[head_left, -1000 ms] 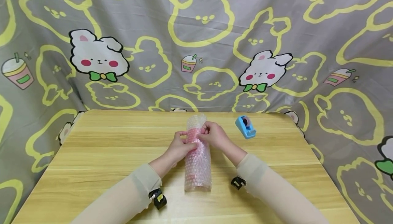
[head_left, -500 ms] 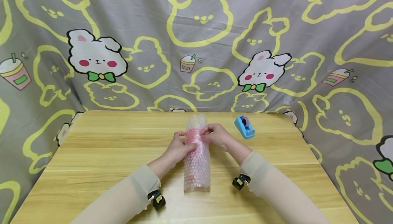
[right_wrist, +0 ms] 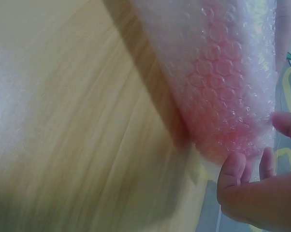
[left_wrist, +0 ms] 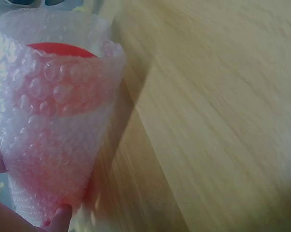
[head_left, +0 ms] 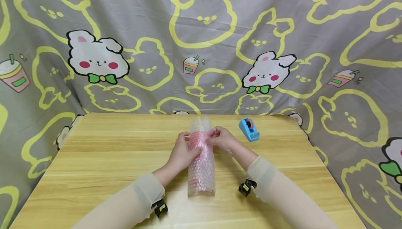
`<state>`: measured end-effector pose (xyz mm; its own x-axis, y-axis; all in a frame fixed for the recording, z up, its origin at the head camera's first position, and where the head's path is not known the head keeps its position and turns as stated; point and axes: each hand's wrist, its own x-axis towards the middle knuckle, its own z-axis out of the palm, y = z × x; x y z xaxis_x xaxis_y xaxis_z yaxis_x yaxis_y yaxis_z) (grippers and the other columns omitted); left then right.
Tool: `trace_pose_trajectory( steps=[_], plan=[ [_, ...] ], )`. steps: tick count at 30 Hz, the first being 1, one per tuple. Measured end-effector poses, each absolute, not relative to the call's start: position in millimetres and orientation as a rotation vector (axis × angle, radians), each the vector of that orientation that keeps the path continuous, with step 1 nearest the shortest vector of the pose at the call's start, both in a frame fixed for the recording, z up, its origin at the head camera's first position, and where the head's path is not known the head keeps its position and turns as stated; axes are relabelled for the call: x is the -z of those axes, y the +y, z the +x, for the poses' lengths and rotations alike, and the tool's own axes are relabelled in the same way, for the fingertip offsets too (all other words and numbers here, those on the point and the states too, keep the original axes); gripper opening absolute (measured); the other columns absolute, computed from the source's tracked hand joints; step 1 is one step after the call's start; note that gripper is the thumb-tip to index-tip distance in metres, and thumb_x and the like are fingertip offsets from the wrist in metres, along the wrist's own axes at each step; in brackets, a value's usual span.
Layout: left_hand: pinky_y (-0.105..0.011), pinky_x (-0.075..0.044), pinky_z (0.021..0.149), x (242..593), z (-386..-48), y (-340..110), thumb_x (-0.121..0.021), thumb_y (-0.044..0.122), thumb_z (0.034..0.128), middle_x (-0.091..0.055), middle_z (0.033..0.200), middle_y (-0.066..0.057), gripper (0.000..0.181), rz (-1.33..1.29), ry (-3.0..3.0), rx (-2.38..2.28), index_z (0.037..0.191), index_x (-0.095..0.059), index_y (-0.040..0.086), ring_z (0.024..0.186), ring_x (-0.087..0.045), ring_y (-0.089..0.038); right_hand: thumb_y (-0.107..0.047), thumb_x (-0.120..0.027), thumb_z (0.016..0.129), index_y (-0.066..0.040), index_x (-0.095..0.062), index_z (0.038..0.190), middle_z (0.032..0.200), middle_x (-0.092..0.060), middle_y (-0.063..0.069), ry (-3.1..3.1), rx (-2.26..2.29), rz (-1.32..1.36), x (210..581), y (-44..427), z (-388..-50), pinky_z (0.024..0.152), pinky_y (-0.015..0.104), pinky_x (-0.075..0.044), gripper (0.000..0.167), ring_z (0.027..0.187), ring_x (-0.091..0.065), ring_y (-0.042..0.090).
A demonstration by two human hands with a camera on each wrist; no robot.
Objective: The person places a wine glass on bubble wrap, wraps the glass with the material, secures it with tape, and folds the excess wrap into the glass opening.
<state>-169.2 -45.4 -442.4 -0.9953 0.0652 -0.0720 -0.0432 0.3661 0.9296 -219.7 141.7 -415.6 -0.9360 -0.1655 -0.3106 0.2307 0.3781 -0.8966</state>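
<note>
A tube of clear bubble wrap [head_left: 201, 176] lies lengthwise on the table, rolled around a red object. In the left wrist view, the red rim of the object [left_wrist: 63, 49] shows inside the near open end of the bubble wrap [left_wrist: 49, 125]; its kind is hidden. My left hand [head_left: 183, 152] grips the roll from the left, thumb across the top and fingers down the side. From the right, my right hand [head_left: 223, 140] holds the roll's far half with curled fingers. In the right wrist view, its thumb and fingers [right_wrist: 231, 169] touch the wrap, set apart.
A blue tape dispenser [head_left: 249, 129] with a roll of tape stands at the back right, beyond my right hand. The wooden table [head_left: 110, 145] meets a grey patterned curtain [head_left: 150, 23] at the back and sides. A small black camera hangs at each wrist.
My right hand has shifted slightly right, from the top of the roll to its right side. The left fingers have shifted a little on the wrap. The roll has stayed in place.
</note>
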Motion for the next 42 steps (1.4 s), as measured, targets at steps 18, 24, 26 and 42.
trace_pose_trajectory(
  steps=[18, 24, 26, 42],
  plan=[
    [-0.039, -0.059, 0.079, 439.1, -171.5, -48.8, -0.077, 0.018, 0.0851, -0.061, 0.117, -0.022, 0.072, -0.060, 2.317, -1.766, 0.142, -0.035, 0.003, 0.097, -0.065, -0.029, -0.020, -0.073, 0.086, -0.007, -0.037, 0.107, 0.109, -0.048, 0.012, 2.105, 1.704, 0.173, 426.4, 129.8, -212.6, 0.064, 0.026, -0.049, 0.044, 0.081, -0.055, 0.018],
    [-0.039, -0.059, 0.078, 437.8, -173.0, -47.9, -0.076, 0.014, 0.0848, -0.061, 0.117, -0.024, 0.073, -0.044, 2.278, -1.794, 0.141, -0.031, 0.002, 0.096, -0.066, -0.029, -0.018, -0.071, 0.084, -0.008, -0.036, 0.105, 0.110, -0.045, 0.012, 2.139, 1.696, 0.171, 426.5, 126.3, -213.0, 0.063, 0.026, -0.048, 0.042, 0.082, -0.055, 0.018],
    [-0.040, -0.058, 0.079, 437.4, -173.4, -47.8, -0.077, 0.013, 0.0841, -0.060, 0.118, -0.025, 0.074, -0.042, 2.273, -1.804, 0.141, -0.031, 0.002, 0.096, -0.066, -0.030, -0.021, -0.072, 0.083, -0.008, -0.035, 0.103, 0.106, -0.045, 0.011, 2.169, 1.677, 0.171, 426.2, 125.6, -213.1, 0.064, 0.027, -0.047, 0.044, 0.080, -0.053, 0.018],
    [-0.038, -0.058, 0.079, 439.8, -174.3, -47.6, -0.077, 0.012, 0.0828, -0.059, 0.120, -0.025, 0.074, -0.051, 2.247, -1.833, 0.140, -0.032, 0.003, 0.098, -0.065, -0.029, -0.039, -0.078, 0.081, -0.005, -0.037, 0.103, 0.104, -0.048, 0.013, 2.327, 1.538, 0.243, 424.4, 115.1, -211.8, 0.075, 0.029, -0.051, 0.057, 0.096, -0.055, 0.024]
  ],
)
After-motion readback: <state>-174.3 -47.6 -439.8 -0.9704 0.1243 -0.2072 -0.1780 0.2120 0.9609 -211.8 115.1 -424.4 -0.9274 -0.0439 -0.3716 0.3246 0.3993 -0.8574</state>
